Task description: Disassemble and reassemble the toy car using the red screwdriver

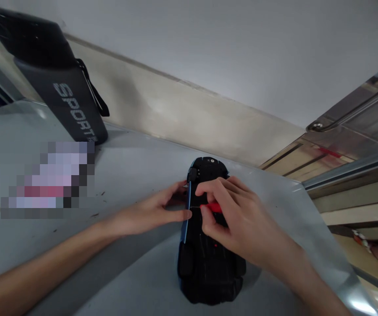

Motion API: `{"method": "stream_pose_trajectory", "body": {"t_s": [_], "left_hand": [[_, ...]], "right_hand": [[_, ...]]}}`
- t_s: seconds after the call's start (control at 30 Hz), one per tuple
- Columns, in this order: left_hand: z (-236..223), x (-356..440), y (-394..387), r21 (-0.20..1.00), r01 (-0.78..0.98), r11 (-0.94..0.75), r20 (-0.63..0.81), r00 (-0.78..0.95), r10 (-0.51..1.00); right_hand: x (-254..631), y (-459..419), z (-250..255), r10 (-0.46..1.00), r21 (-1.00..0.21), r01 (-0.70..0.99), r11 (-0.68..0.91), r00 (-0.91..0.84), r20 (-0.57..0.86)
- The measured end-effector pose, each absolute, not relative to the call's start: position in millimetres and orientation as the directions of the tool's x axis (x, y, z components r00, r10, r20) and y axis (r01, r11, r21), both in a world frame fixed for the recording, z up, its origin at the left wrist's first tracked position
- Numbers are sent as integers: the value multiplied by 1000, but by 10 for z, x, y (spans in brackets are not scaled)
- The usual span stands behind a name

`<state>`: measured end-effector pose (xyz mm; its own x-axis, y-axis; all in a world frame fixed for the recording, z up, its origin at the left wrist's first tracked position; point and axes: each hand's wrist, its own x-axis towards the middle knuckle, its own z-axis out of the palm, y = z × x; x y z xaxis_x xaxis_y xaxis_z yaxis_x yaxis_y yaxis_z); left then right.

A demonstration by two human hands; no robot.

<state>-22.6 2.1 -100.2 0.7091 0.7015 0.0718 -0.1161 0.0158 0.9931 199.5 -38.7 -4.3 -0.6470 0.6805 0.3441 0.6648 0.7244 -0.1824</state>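
Note:
A toy car (208,267) lies upside down on the grey table, its black underside up and a strip of blue body showing along the left side. My left hand (162,210) holds that side, thumb on the edge and the other fingers partly hidden behind it. Between the thumb and fingers of my right hand (231,210) is a small red-handled screwdriver (212,207). Its thin metal shaft points left across the underside toward the blue edge, near my left thumb. Much of the handle and the car's right side are hidden by my right hand.
A dark bottle (66,92) marked SPORT stands at the back left. In front of it lies a blurred-out flat object (50,175). Behind the table (126,166) runs a pale wall (192,105). A metal rail (356,114) is at the right, beyond the table's edge.

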Motion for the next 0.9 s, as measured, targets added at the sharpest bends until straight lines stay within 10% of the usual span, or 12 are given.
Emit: {"method": "stream_pose_trajectory", "body": {"t_s": [0.9], "left_hand": [[-1004,-227,27,991,-131,35,71,719,691]], "right_hand": [[2046,-360,7,682,-202,656,727,-656,322]]}}
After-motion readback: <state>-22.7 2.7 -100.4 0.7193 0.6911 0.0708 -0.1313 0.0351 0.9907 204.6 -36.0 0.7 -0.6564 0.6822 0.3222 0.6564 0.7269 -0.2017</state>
